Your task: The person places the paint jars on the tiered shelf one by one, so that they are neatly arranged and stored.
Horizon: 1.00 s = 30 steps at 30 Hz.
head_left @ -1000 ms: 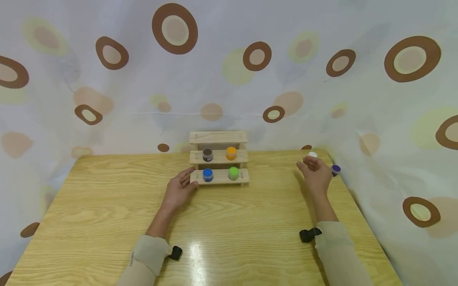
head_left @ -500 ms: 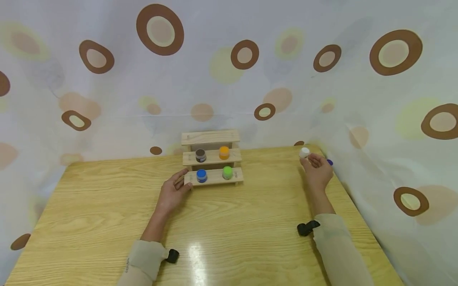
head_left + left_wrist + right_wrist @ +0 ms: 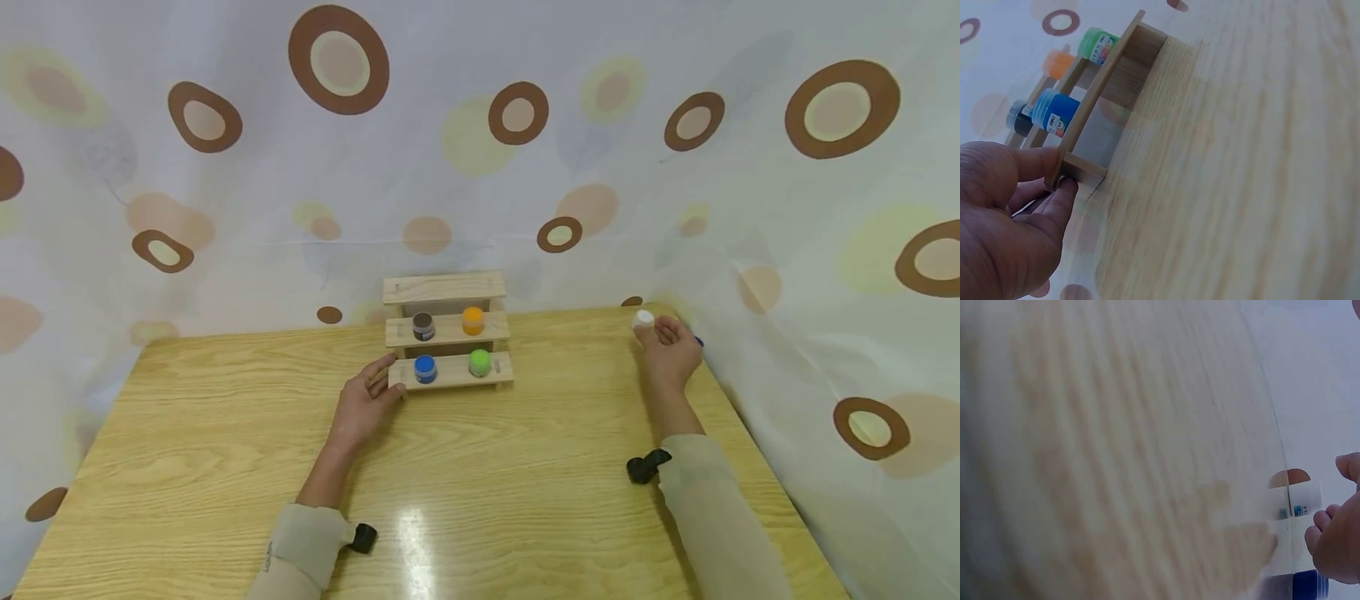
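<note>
A small three-tier wooden rack (image 3: 453,385) stands against the back of the table. My left hand (image 3: 365,406) pinches the left end of its lowest tier, thumb and fingers on either side of the board (image 3: 1099,97). On that tier sit a blue-lidded paint jar (image 3: 425,369) and a green one (image 3: 479,362); the middle tier bears a dark brown one (image 3: 423,326) and an orange one (image 3: 472,320). At the far right, my right hand (image 3: 672,354) is at a white paint jar (image 3: 1305,499) standing on the table, with thumb and fingers apart.
A purple-blue paint jar (image 3: 1305,586) stands right of the white one, mostly hidden by my right hand in the head view. Patterned cloth (image 3: 360,183) hangs behind the wooden table (image 3: 510,483) and along its right side.
My right hand has moved slightly inward toward the white jar and now covers most of the purple jar. The head view has shifted a little. My left hand stays on the rack.
</note>
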Each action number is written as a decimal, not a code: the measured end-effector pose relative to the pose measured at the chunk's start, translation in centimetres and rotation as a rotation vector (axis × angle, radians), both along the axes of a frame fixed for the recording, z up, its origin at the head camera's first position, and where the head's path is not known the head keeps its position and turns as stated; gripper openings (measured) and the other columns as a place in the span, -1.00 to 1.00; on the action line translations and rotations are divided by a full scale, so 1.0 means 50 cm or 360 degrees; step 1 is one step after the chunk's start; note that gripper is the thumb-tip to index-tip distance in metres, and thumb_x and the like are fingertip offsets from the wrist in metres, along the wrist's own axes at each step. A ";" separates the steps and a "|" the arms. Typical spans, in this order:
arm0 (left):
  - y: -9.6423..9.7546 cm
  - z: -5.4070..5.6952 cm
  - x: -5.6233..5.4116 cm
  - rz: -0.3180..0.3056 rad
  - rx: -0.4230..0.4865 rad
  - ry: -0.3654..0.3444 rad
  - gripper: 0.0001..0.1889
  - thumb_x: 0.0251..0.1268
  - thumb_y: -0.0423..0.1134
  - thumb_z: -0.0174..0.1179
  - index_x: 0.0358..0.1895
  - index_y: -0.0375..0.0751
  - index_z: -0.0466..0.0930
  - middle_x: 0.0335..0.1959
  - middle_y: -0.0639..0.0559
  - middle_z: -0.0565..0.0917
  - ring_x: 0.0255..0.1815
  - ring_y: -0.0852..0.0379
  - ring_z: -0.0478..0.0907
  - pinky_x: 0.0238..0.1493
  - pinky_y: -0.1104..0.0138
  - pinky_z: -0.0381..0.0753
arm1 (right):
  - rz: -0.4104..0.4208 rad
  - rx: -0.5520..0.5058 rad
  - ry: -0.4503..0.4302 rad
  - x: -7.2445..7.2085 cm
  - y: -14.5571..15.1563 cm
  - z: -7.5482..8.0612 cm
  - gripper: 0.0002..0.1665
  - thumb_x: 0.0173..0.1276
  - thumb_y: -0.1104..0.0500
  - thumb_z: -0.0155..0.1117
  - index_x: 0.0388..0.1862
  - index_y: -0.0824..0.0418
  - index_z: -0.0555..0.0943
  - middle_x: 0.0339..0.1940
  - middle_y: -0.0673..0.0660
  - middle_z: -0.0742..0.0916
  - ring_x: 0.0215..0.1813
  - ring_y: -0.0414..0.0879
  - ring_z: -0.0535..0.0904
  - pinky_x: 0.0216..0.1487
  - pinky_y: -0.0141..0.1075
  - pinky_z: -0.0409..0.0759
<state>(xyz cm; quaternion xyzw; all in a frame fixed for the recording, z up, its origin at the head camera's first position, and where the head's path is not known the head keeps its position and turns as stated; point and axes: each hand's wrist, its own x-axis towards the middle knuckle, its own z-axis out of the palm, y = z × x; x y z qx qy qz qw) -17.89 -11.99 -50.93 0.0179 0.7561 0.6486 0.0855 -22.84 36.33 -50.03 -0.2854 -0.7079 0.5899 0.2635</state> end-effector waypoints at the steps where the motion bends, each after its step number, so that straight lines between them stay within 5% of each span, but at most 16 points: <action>1: 0.000 0.000 0.000 0.0000 -0.0003 -0.0002 -0.36 0.58 -0.36 0.24 0.63 -0.19 0.30 0.68 -0.19 0.22 0.62 -0.21 0.28 0.44 0.13 0.52 | -0.0007 -0.0018 -0.0012 -0.003 0.000 0.000 -0.38 0.31 0.22 0.58 0.33 0.30 0.65 0.25 0.23 0.73 0.19 -0.07 0.65 0.20 -0.39 0.65; 9: -0.002 0.000 -0.001 0.0006 -0.0015 -0.0011 -0.37 0.58 -0.35 0.24 0.63 -0.17 0.31 0.69 -0.18 0.19 0.63 -0.25 0.24 0.48 0.07 0.48 | -0.0076 -0.0223 -0.0074 -0.033 0.007 -0.001 -0.38 0.27 0.23 0.63 0.31 0.24 0.67 0.19 0.11 0.72 0.20 -0.12 0.59 0.29 -0.34 0.62; 18: -0.003 -0.001 -0.001 -0.0002 -0.0024 -0.0006 -0.36 0.59 -0.35 0.24 0.64 -0.15 0.30 0.70 -0.17 0.17 0.64 -0.25 0.23 0.48 0.06 0.48 | -0.0148 -0.0599 0.0071 -0.058 0.017 0.003 -0.38 0.17 0.46 0.61 0.24 0.34 0.67 0.07 0.12 0.73 0.06 -0.13 0.63 0.23 -0.35 0.69; 21: -0.003 -0.003 -0.001 0.0005 -0.0023 -0.0005 -0.37 0.58 -0.34 0.24 0.63 -0.14 0.31 0.70 -0.15 0.17 0.63 -0.24 0.25 0.47 0.08 0.49 | -0.0112 -0.0515 0.0023 -0.064 0.019 0.002 -0.38 0.19 0.42 0.61 0.27 0.32 0.67 0.08 0.10 0.72 0.04 -0.17 0.62 0.24 -0.37 0.68; 27: -0.002 -0.004 -0.001 0.0007 -0.0024 -0.0006 -0.36 0.58 -0.35 0.25 0.63 -0.13 0.32 0.69 -0.18 0.18 0.63 -0.24 0.26 0.45 0.07 0.51 | -0.0024 -0.0085 -0.0181 -0.071 0.019 -0.008 -0.43 0.34 0.30 0.52 0.34 0.23 0.66 0.24 0.13 0.71 0.19 -0.14 0.61 0.34 -0.30 0.63; 30: -0.002 -0.003 -0.001 0.0007 -0.0027 0.0010 -0.37 0.58 -0.35 0.25 0.63 -0.15 0.32 0.68 -0.23 0.19 0.62 -0.26 0.26 0.45 0.06 0.51 | 0.0000 -0.0073 -0.0195 -0.076 0.019 -0.011 -0.43 0.37 0.31 0.48 0.36 0.20 0.65 0.24 0.09 0.70 0.19 -0.15 0.60 0.35 -0.27 0.63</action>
